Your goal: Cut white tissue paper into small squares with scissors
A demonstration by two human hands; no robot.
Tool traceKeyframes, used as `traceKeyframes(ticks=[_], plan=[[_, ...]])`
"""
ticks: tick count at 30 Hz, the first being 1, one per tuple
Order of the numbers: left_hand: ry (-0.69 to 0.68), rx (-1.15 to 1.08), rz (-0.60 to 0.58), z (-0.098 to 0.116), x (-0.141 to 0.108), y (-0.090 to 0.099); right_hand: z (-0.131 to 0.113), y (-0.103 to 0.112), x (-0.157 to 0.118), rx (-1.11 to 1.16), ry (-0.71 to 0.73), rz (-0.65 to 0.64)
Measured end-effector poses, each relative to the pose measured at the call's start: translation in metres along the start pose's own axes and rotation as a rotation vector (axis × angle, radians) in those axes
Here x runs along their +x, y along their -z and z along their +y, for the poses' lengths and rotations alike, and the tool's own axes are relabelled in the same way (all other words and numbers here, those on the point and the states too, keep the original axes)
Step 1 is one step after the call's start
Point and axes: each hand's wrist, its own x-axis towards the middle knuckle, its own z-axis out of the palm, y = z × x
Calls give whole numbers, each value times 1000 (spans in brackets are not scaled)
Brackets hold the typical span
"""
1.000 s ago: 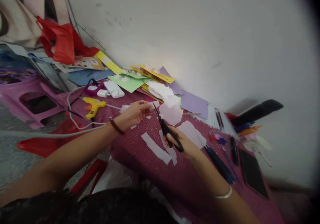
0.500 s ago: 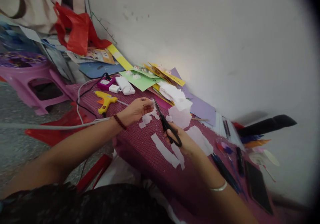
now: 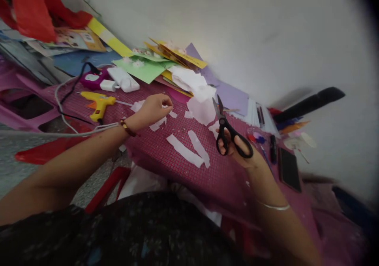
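My right hand (image 3: 239, 151) grips black-handled scissors (image 3: 222, 121), fingers through the loops, the blades parted and pointing up toward the wall. My left hand (image 3: 156, 107) hovers over the pink checked table with its fingers curled together; what is between them, if anything, I cannot make out. Small white paper scraps (image 3: 158, 124) lie beneath and beside that hand. Between my two hands rest two white paper strips, a wider one (image 3: 185, 150) and a narrower one (image 3: 199, 148). A larger piece of thin white paper (image 3: 203, 110) lies behind them.
A yellow glue gun (image 3: 100, 103) lies left of my left hand, near cables, a purple socket block (image 3: 94, 79) and a white adapter (image 3: 123, 79). Coloured paper (image 3: 148, 70) is piled by the wall. A phone (image 3: 289, 169) and pens (image 3: 272, 149) lie at the right.
The scissors have moved right, away from the left hand, and their blades have parted. The white piece seen at the left fingertips no longer shows there. The view has shifted.
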Motion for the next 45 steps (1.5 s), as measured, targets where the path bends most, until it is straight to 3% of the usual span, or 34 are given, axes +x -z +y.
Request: traceKeyframes(ticks=[7,10,13,16,20,22,26,30,33,37,40,42,45], plan=[[-99,-167,-492,46,13,-46,28,22,-16,33,59,0],[-237,-120,-694,65,15,-63,30,25,-18,14,89,-10],[-435,-27,-821,82,15,-78,24,26,-22,13,126,13],[-565,90,-845,91,14,-90,17,24,-25,43,138,43],[-567,87,-903,92,12,-98,14,21,-26,40,140,45],[-502,20,-940,92,12,-96,15,20,-26,31,138,41],[-244,-133,-1002,91,17,-78,17,18,-25,53,137,39],[-105,-239,-941,88,19,-65,18,17,-24,66,141,33],[-152,-171,-936,87,15,-69,19,16,-24,69,118,48],[-389,-20,-960,94,10,-86,20,16,-24,56,115,49],[-503,-61,-996,102,7,-96,23,18,-25,36,125,54],[-496,-137,-1033,105,7,-101,24,20,-26,11,131,58],[-359,-321,-1017,105,7,-100,26,21,-28,-27,126,49]])
